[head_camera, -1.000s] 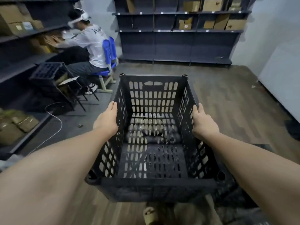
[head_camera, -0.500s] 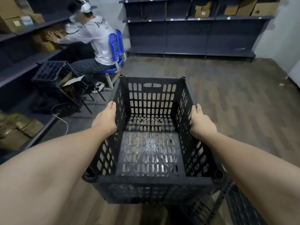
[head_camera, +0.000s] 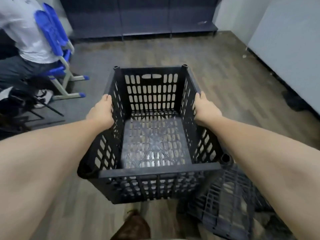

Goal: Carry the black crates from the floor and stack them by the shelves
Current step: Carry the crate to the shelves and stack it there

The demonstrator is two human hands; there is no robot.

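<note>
- A person carries a black crate across a storeroom, held level above the wooden floor — both bare arms stretched forward.
- The left hand grasps the crate's left rim, fingers curled over its outer edge; the right hand grasps the right rim the same way. Neither hand has let go.
- The crate is empty; its slotted base shows the floor through it.
- Compared with half a second ago, the view has dipped and closed in on the far shelves: their upper levels and boxes are out of frame, only the lowest dark tier showing. The seated person on the blue chair now sits at the left edge rather than ahead.
- Another crate lies on the floor at lower right, just beside the carried one — likely next in line.
- Judged from this, the carry is midway: the crate is off the floor and heading toward the shelves, not yet set down or stacked.
</note>
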